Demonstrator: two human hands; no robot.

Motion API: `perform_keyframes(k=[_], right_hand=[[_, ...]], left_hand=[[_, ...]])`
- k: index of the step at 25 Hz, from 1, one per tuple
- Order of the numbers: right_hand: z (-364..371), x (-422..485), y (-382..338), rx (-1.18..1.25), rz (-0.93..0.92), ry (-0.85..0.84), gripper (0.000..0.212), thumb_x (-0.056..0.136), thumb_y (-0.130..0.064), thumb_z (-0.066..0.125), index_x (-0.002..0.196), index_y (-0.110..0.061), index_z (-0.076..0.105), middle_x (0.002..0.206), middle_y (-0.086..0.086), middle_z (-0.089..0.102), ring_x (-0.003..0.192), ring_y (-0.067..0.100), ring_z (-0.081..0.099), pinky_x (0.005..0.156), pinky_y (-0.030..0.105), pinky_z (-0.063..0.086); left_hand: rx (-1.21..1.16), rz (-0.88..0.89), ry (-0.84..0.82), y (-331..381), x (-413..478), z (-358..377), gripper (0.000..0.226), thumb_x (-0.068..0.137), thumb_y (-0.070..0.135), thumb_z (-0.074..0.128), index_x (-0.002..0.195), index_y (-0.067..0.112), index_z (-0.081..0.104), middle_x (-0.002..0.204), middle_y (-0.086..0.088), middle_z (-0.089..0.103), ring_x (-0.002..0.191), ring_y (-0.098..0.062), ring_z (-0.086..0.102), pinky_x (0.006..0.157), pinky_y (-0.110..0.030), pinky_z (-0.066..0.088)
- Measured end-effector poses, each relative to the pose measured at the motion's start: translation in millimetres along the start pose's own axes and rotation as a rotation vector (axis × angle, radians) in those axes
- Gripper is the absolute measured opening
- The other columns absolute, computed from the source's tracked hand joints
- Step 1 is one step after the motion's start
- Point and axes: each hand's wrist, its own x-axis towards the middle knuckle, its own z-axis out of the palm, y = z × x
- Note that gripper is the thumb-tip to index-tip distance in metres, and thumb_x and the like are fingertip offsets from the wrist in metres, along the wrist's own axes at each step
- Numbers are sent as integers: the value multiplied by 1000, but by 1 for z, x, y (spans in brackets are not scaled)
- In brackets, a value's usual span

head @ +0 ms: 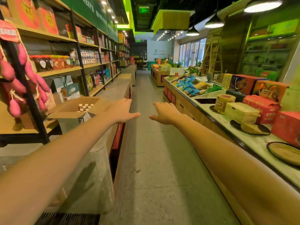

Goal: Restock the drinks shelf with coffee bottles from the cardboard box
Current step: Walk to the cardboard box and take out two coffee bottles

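Observation:
An open cardboard box (71, 109) sits on the low counter at the left, flaps spread, with several small coffee bottles (85, 107) standing inside, brown caps up. My left hand (121, 112) is stretched forward over the aisle, just right of the box, palm down, fingers apart and holding nothing. My right hand (164, 113) reaches forward beside it, also empty with fingers spread. The drinks shelf (87, 58) with rows of bottles stands further back on the left shelving.
Tall wooden shelving (53, 72) with black uprights lines the left. Pink sweet potatoes (21, 82) hang at the near left. A display counter (235, 127) with red boxes, baskets and trays runs along the right. The grey aisle floor (151, 151) stretches ahead.

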Motion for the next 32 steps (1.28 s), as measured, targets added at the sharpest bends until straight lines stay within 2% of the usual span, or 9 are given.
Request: perform_keyframes(k=[7,13,18,21,26,32], right_hand=[[53,232,46,-22,-95,4,63,91,-51,49,139,-11,37,143,10,46,130,31,44,107,46,31],[80,441,62,7,-245,1,63,92,-49,48,140,-10,35,143,12,45,130,32,43,107,47,30],[122,570,9,53,-406,-56,68,92,-49,47,145,-10,28,145,15,42,132,33,40,109,48,30],[145,644,-38,70,-498,-28,67,93,-47,48,145,-9,28,146,15,41,133,33,40,109,46,31],[181,757,-126,108,-629,-5,66,91,-46,51,143,-10,31,141,14,48,129,33,44,109,48,32],[224,853,-223,178,-776,-208,48,92,-44,50,134,-21,43,131,5,53,121,26,49,102,40,42]], left_hand=[[-23,-96,-23,-59,209,65,76,87,57,50,141,7,34,146,-14,39,132,-28,39,106,-39,35],[-29,-207,-33,-124,371,100,84,86,59,50,147,8,25,151,-14,32,137,-28,35,111,-40,32],[7,-354,-30,-219,441,122,82,85,60,50,146,10,28,148,-13,38,132,-30,40,106,-43,38],[17,-417,-5,-288,476,143,77,85,59,51,143,10,34,144,-12,42,128,-30,44,103,-43,40],[2,-574,12,-401,522,169,78,86,56,52,145,9,29,149,-13,35,134,-30,38,108,-43,35],[-22,-789,-27,-504,540,186,71,86,57,51,139,13,37,140,-13,45,126,-29,44,105,-42,37]])
